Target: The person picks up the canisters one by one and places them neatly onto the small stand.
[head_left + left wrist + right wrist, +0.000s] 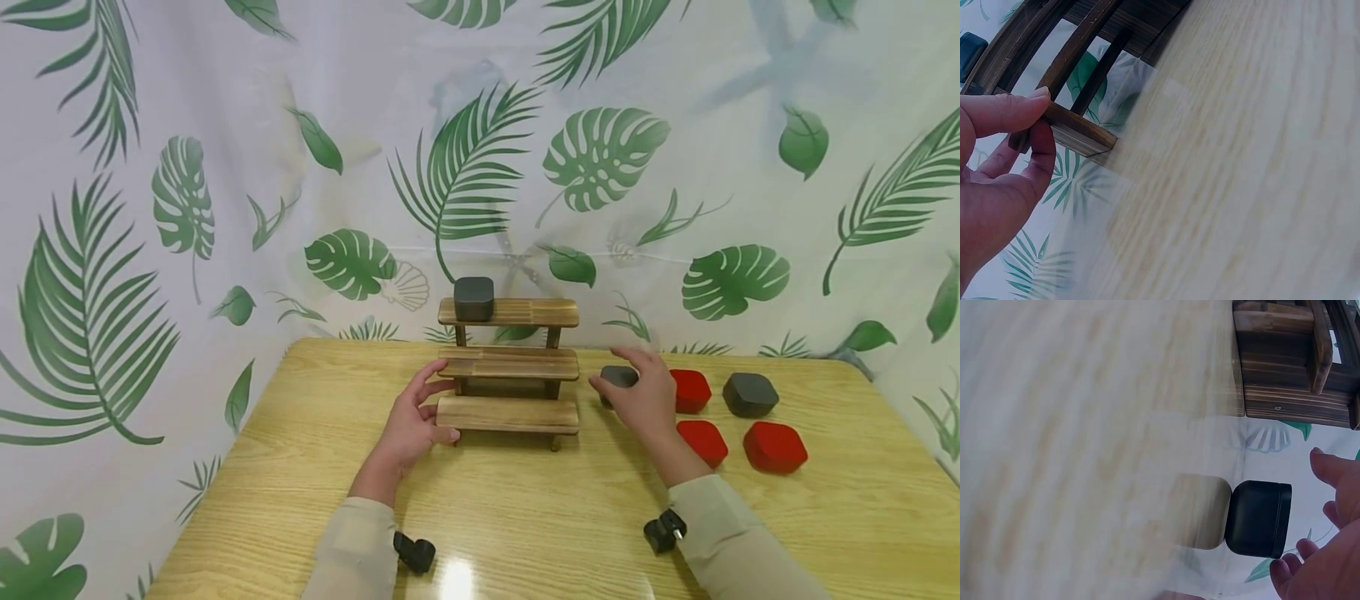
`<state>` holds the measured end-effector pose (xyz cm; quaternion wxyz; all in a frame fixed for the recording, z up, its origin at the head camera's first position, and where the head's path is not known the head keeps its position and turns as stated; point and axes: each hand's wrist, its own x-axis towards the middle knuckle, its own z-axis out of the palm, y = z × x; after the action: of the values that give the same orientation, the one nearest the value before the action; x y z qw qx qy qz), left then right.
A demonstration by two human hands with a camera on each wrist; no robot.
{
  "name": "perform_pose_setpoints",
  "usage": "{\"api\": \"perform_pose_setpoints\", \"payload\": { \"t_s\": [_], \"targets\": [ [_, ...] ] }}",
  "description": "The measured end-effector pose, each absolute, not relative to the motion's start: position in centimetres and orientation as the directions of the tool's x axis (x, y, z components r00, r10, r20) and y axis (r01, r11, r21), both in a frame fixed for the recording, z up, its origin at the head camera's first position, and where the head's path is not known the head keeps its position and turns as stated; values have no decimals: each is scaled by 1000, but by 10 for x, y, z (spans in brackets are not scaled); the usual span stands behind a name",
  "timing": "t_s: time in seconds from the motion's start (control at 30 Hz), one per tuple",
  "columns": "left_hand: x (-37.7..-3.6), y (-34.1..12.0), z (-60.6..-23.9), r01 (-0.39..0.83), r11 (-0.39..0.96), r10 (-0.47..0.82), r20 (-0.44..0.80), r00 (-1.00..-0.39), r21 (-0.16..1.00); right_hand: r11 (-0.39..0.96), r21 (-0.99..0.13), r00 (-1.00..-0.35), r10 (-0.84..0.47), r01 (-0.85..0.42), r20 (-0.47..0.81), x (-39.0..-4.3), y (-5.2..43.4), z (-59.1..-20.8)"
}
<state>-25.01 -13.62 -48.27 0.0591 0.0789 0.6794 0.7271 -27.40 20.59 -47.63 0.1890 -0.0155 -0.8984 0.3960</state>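
Observation:
A three-tier wooden step shelf stands on the table against the curtain. On the left of its top tier sits a dark grey rounded box. My left hand is at the shelf's left side; in the left wrist view, thumb and fingers pinch the wooden side piece. Right of the shelf, my right hand reaches to another dark grey box on the table. The right wrist view shows this dark box with fingertips close beside its lid end and the thumb spread away from it.
Right of my right hand lie three red rounded boxes, one at the back, one in front and one farther right. Another dark grey box stands behind the last. A leaf-print curtain hangs along the table's back edge.

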Motion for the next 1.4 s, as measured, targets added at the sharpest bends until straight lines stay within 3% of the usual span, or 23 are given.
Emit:
{"api": "perform_pose_setpoints", "payload": {
  "t_s": [0.57,1.4],
  "targets": [
    [-249,-137,-485,20,-60,195,31,-980,998,752,-659,-978,138,3,153,-274,212,-481],
    [-250,-138,-483,23,-72,197,37,-980,997,779,-628,-981,122,2,148,-278,217,-486]
  ]
}}
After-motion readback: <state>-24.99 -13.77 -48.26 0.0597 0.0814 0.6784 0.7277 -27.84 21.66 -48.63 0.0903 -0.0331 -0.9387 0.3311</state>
